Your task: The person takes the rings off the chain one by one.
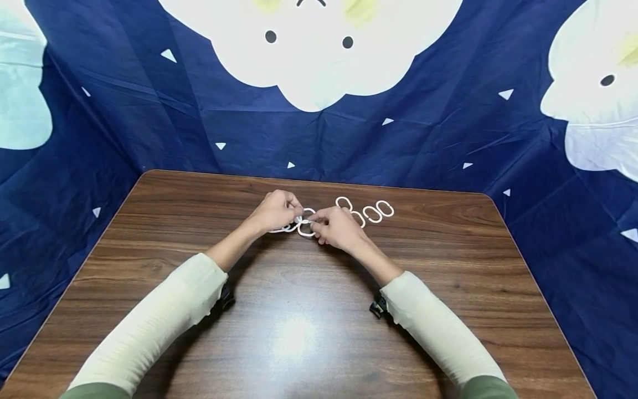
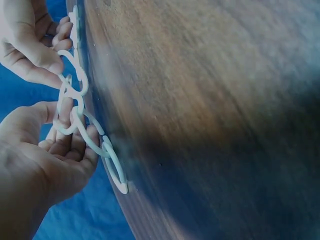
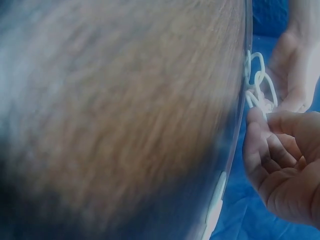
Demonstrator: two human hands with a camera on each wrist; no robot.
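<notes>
White oval plastic links, several of them hooked into a short chain point(image 2: 117, 162), are between the two hands near the table's far side. My left hand point(image 1: 279, 210) pinches one link of this chain with thumb and fingers; its end links trail down to the tabletop on the left. Facing it, my right hand point(image 1: 338, 228) pinches another link point(image 2: 82, 82) between thumb and index finger. In the right wrist view, the fingertips of the right hand point(image 3: 285, 165) are right at the lower end of the links point(image 3: 274, 92), partly covering them.
Right of the hands, several loose white links point(image 1: 392, 211) lie on the brown wood-grain table point(image 1: 299, 288), one partly behind the right hand. Dark blue cloth point(image 1: 239, 127) with white cloud shapes hangs behind the table's far edge and at both sides.
</notes>
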